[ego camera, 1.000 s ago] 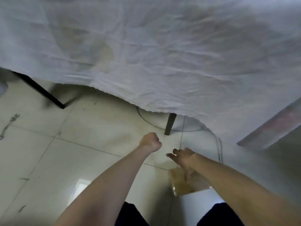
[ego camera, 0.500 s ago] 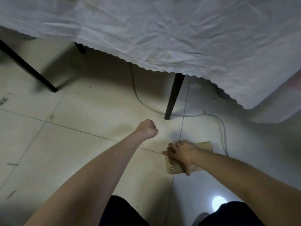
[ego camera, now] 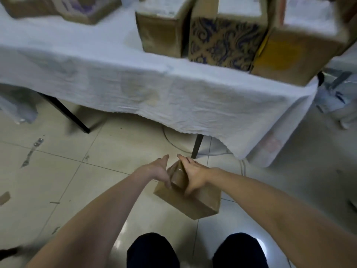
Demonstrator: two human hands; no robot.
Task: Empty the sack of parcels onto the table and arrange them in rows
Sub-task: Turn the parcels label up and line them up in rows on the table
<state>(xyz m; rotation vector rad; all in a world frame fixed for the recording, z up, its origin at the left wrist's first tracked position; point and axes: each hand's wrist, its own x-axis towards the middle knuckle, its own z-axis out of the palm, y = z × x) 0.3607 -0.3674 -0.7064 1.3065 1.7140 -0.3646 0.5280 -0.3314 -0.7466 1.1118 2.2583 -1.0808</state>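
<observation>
A plain brown cardboard parcel is held tilted above the floor tiles, in front of the table. My left hand holds its left side, thumb lying over the near face. My right hand grips the upper edge from the right, thumb pointing down. On the white-clothed table three parcels stand side by side near the front right edge: a brown one, a blue-patterned one and one with a yellow patch. More parcels lie at the back left.
Black table legs stand under the hanging cloth, and a cable runs across the floor. A white sack with red print leans by the table's right end. Plastic bags lie beyond it.
The parcel lay on the floor under my right hand with my left hand in a fist; now both hands hold it lifted. My view has risen to show the table top.
</observation>
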